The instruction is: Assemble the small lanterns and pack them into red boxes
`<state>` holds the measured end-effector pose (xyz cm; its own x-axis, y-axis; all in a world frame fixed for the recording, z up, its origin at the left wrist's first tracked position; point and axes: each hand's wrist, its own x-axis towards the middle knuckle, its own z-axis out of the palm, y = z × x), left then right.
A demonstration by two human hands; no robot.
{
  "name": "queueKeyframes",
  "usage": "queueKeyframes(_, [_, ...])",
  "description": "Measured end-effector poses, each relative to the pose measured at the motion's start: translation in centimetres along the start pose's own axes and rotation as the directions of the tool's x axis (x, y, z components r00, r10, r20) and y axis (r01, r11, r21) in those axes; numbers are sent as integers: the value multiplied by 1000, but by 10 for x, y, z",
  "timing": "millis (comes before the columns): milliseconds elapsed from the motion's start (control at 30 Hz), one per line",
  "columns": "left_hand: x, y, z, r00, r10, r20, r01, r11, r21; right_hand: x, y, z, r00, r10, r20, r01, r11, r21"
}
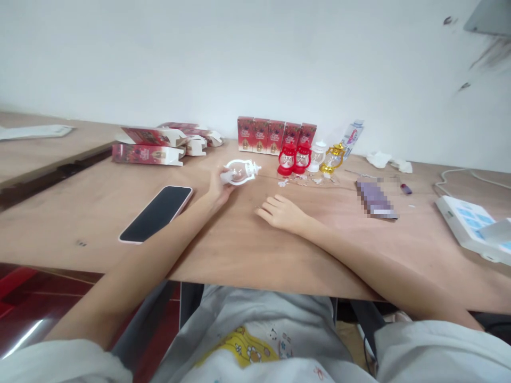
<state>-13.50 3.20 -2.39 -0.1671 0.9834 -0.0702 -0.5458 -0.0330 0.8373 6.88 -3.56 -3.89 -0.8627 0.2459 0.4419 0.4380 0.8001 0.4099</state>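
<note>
My left hand (219,187) grips a small white toy lantern (241,172), held on its side just above the wooden table (239,244). My right hand (281,211) lies palm down on the table with fingers stretched out, holding nothing. Behind the hands stand two red lanterns (294,158), a white lantern (317,155) and a gold lantern (332,157). A row of upright red boxes (275,134) lines the wall behind them.
A black phone in a pink case (157,213) lies left of my left arm. Flat and open red boxes (159,144) pile at the back left. A purple item (375,199), a white device (473,226) with cable, and crumpled white paper (389,160) sit to the right.
</note>
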Motion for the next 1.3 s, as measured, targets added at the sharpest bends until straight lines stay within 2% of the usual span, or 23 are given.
queueKeyframes(67, [-4, -1, 3, 1000, -11, 17, 11, 1000, 3, -7, -3, -3, 993, 53, -102, -43, 994, 100])
queueKeyframes(133, [-10, -2, 7, 998, -24, 51, 23, 1000, 16, -13, -4, -6, 946, 235, -224, -173, 948, 266])
queueKeyframes(167, [-13, -3, 9, 996, -38, 78, 35, 999, 29, -16, -3, -6, 895, 356, -270, -250, 900, 357])
queueKeyframes(233, [-19, -5, 13, 988, -75, 137, 67, 996, 60, -19, -1, -6, 759, 579, -296, -377, 763, 526])
queueKeyframes(300, [-23, -8, 17, 977, -105, 184, 89, 992, 94, -20, 4, -4, 638, 728, -251, -430, 607, 668])
queueKeyframes(367, [-26, -10, 19, 971, -108, 213, 83, 989, 123, -19, 8, -1, 558, 812, -171, -430, 460, 777])
queueKeyframes(467, [-28, -12, 20, 969, -87, 231, 53, 987, 149, -18, 13, 5, 485, 873, -52, -416, 283, 864])
queueKeyframes(567, [-27, -13, 19, 971, -71, 227, 40, 990, 139, -18, 15, 9, 422, 906, 41, -405, 148, 902])
queueKeyframes(633, [-26, -13, 18, 973, -62, 223, 36, 992, 122, -18, 16, 11, 396, 915, 78, -371, 82, 925])
queueKeyframes(767, [-24, -12, 18, 978, -66, 198, 46, 994, 101, -16, 16, 12, 396, 913, 103, -311, 28, 950])
queueKeyframes(967, [-25, -11, 19, 980, -85, 179, 72, 994, 79, -17, 18, 14, 371, 924, 88, -309, 33, 951])
queueKeyframes(1300, [-27, -11, 20, 972, -95, 214, 76, 992, 97, -17, 17, 12, 387, 920, 70, -320, 62, 945])
